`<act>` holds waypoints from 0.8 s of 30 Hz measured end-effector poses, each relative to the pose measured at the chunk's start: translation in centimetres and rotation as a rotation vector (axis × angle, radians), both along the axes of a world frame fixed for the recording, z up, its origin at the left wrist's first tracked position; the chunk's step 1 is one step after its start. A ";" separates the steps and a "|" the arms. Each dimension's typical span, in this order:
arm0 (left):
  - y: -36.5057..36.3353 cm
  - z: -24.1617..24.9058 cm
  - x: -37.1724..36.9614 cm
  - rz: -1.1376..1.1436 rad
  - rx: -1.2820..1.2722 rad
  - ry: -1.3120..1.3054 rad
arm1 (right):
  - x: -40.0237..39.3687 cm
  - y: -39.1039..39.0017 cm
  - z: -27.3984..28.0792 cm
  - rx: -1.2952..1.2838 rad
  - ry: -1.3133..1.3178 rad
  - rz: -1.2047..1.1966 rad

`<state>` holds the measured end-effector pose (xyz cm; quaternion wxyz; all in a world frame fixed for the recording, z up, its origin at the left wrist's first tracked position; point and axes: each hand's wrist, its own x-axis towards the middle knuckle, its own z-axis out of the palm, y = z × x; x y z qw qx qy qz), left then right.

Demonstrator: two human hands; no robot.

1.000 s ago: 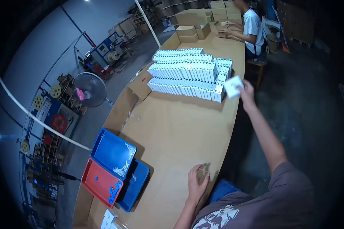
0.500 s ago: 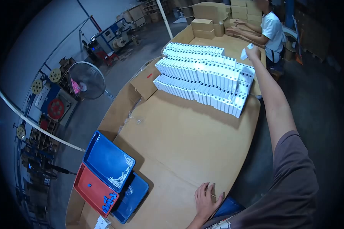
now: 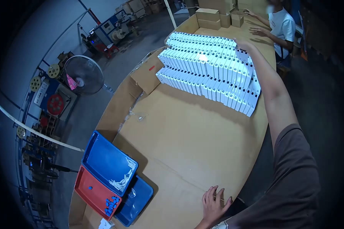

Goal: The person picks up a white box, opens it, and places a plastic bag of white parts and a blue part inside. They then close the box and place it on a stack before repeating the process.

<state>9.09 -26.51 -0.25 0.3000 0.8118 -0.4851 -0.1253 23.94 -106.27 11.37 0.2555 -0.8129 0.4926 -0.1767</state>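
Right fingers: the right hand [image 3: 245, 45] is bent down at the far right end of the white boxes [image 3: 202, 66]; from here I can't tell whether it grips one.
Left fingers: spread wide, the left hand [image 3: 215, 202] at the near edge of the table [image 3: 191, 141].
Boxes: packed on edge in long rows, some stacked higher, across the table's far half.
Trays: a blue tray [image 3: 105, 158] with white sticks [image 3: 120, 184], overlapping a lower blue tray [image 3: 140, 202]; beside them, a red tray [image 3: 93, 196] with blue bits [image 3: 111, 206].
Past the boxes: brown cartons [image 3: 208, 17] and a seated co-worker [image 3: 282, 26], both hands over the table.
Left of the table: a fan [image 3: 84, 74].
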 end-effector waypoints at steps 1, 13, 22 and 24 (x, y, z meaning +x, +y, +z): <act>0.0 0.0 0.0 -0.004 -0.002 -0.004 | -0.7 1.0 0.0 -0.003 -0.059 -0.041; 0.2 1.0 -0.3 -0.004 -0.048 -0.043 | -7.4 28.5 0.4 -0.465 0.076 -0.048; 0.8 0.6 -0.3 -0.006 -0.116 -0.052 | -8.5 28.7 -4.1 -0.637 -0.262 -0.208; 1.0 0.5 -0.3 -0.011 -0.134 -0.062 | -8.6 28.2 -4.1 -0.573 -0.404 -0.252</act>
